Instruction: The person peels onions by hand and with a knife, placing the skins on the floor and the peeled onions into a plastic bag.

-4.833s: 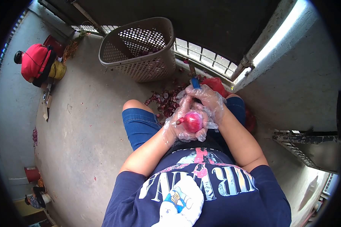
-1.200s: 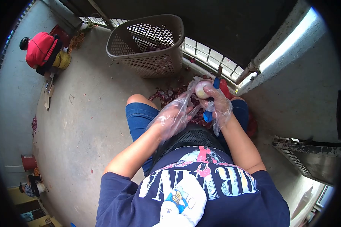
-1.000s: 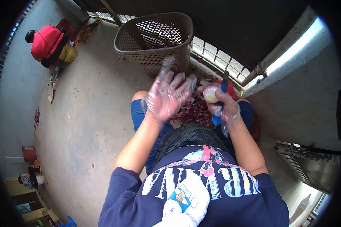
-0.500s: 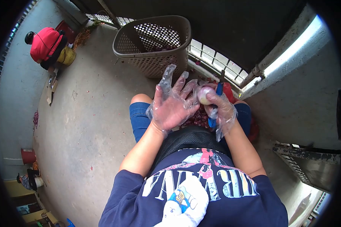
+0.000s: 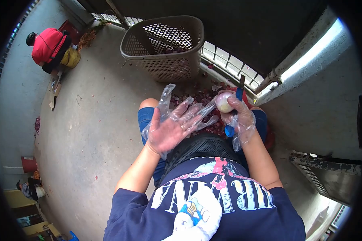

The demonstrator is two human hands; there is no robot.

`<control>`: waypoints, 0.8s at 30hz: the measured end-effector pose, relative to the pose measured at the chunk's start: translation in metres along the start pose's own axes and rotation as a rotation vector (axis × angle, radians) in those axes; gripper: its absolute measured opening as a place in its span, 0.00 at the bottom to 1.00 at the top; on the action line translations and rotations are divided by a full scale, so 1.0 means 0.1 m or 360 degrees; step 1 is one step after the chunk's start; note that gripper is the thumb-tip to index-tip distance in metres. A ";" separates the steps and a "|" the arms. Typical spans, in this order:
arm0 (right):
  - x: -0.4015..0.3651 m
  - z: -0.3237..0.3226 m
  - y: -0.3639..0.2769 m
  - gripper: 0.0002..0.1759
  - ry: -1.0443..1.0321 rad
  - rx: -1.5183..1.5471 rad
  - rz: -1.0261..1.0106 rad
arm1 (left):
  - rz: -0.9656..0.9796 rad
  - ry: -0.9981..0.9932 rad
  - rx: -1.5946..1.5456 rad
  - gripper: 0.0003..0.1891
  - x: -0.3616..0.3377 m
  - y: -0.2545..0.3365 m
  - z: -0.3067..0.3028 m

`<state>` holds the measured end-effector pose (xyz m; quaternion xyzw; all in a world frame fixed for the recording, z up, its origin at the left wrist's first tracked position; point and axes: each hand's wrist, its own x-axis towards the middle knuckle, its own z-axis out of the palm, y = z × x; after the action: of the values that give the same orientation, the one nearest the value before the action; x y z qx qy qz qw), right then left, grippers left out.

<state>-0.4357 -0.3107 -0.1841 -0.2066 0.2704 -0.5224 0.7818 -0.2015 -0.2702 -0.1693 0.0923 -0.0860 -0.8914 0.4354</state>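
My right hand [image 5: 244, 122], in a clear plastic glove, is closed around a peeled, pale purple-white onion [image 5: 223, 103] and a knife [image 5: 239, 94] with blue on its handle. The knife's dark blade points up and away from me. My left hand [image 5: 168, 133], gloved too, is spread palm up with nothing on it. Loose plastic at its fingertips stretches across to the onion and my right hand. Below and beyond both hands lie reddish-purple onion skins [image 5: 203, 95], between my knees.
A brown perforated basket [image 5: 165, 67] holding some purple bits stands ahead. To its right runs a barred railing [image 5: 225, 58]. A person in red [image 5: 50, 46] sits at far left by a yellow bucket [image 5: 71, 58]. Another person [image 5: 28, 190] is at lower left, near a red bucket [image 5: 29, 164].
My left hand has moved left and towards me, away from the onion, drawing its glove plastic out. My right hand, with onion and knife, has shifted slightly right.
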 end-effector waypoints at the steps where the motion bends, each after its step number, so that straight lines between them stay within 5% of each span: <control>1: -0.01 0.04 0.03 0.21 0.0030 0.0028 0.0012 | -0.0012 0.0017 0.0001 0.41 -0.06 0.02 0.00; 12: -0.06 0.02 0.07 0.24 -0.0096 -0.0056 0.0283 | -0.0100 0.0436 -0.0016 0.31 -0.66 0.05 0.19; 16: 0.00 -0.12 0.03 0.20 0.0086 -0.0015 0.0106 | -0.0138 0.0403 -0.0036 0.28 -0.91 0.07 0.17; 18: 0.03 -0.23 -0.02 0.19 0.0139 0.0054 0.0121 | -0.0093 0.0508 0.0334 0.31 -1.00 0.07 0.13; 24: 0.00 -0.29 0.03 0.20 0.0101 0.0037 0.0215 | 0.0120 0.0247 -0.0049 0.29 -1.03 0.04 -0.11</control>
<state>-0.4524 -0.3107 -0.2083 -0.1621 0.3022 -0.4779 0.8087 -0.1335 -0.1915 -0.1695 0.1509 -0.0417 -0.8657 0.4754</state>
